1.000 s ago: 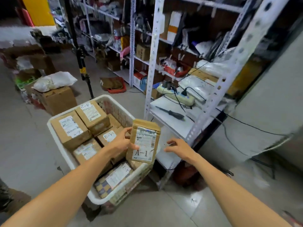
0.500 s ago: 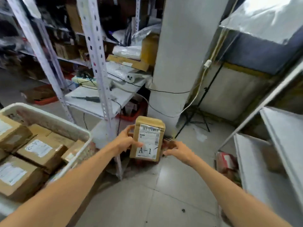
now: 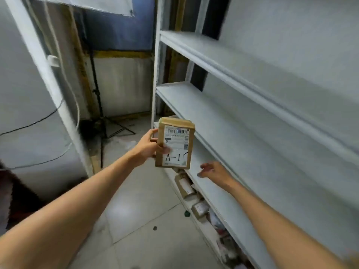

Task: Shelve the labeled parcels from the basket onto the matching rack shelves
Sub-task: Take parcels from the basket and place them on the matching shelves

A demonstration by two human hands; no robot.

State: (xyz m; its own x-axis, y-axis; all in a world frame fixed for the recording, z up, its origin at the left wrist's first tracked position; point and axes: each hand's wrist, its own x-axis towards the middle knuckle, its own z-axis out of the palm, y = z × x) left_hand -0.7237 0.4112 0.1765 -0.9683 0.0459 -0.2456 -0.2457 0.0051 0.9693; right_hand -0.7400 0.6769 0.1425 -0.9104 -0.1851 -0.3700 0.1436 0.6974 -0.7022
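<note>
A small brown cardboard parcel [image 3: 174, 142] with a white shipping label marked "A-1" was held upright in the air, in front of the left front corner of the tall white metal rack [image 3: 252, 105] and not resting on any shelf. The left hand [image 3: 147, 150] gripped it along its left edge, thumb laid across the label and fingers [image 3: 153, 132] curled round the back. The right hand [image 3: 215, 171] hovered below and to the right of the parcel, apart from it, over the front edge of a lower shelf [image 3: 262, 181]; its fingers were loosely spread and held nothing. Several small brown labelled boxes [image 3: 184, 188] lay on the bottom shelf. A black tripod stand [image 3: 97, 94] stood on the grey tiled floor [image 3: 145, 220] left of the rack.
</note>
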